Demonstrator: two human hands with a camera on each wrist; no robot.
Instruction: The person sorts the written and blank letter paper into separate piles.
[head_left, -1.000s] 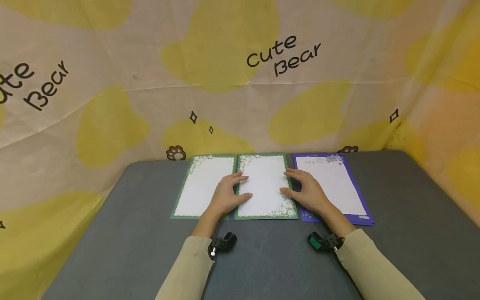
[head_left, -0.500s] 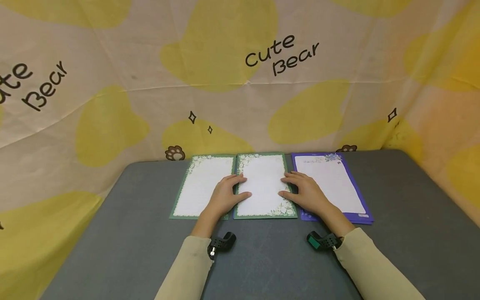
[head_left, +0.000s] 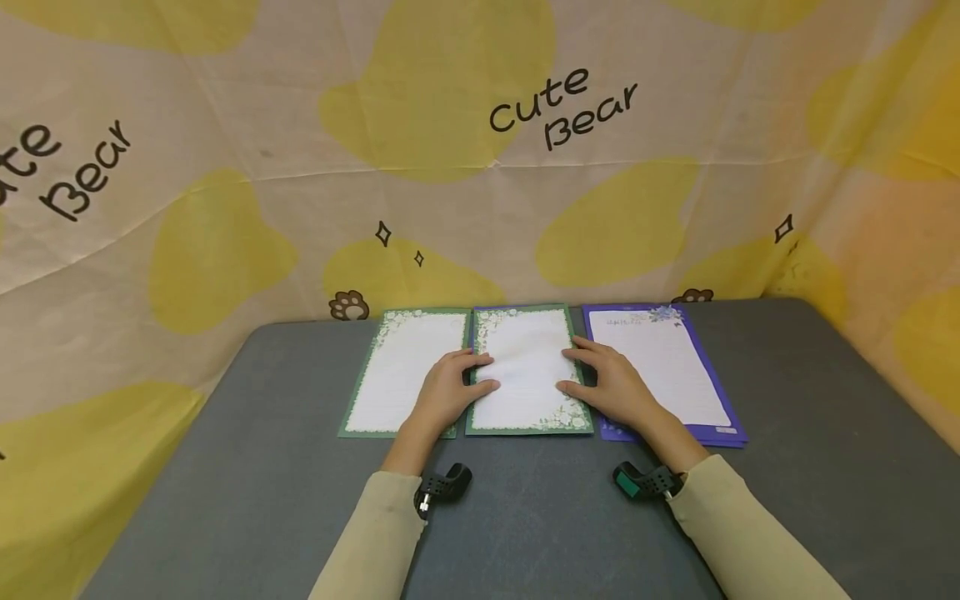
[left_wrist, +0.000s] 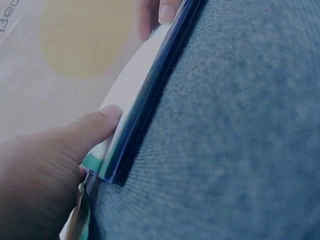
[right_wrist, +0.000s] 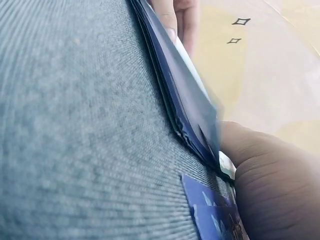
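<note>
In the head view a stack of green-bordered letter paper (head_left: 528, 400) lies in the middle, a purple edge showing under its back left. My left hand (head_left: 447, 387) holds its left side and my right hand (head_left: 613, 385) its right side, each thumb on the top sheet. The top sheet bows up slightly between them. From the left wrist, my left thumb (left_wrist: 100, 130) presses on the front corner over several purple and green edges. In the right wrist view the upper sheets are parted from those below, beside my right thumb (right_wrist: 240, 140). Some fingertips are hidden.
Another green-bordered sheet (head_left: 405, 392) lies close on the left, partly under my left hand. A purple-bordered stack (head_left: 667, 367) lies on the right, below my right forearm. The grey table (head_left: 525, 517) ends at a patterned cloth backdrop (head_left: 450, 125).
The top green sheet has shifted and now bows up, its front edge a little raised. A purple edge has come into sight at its back left. My hands have hardly moved.
</note>
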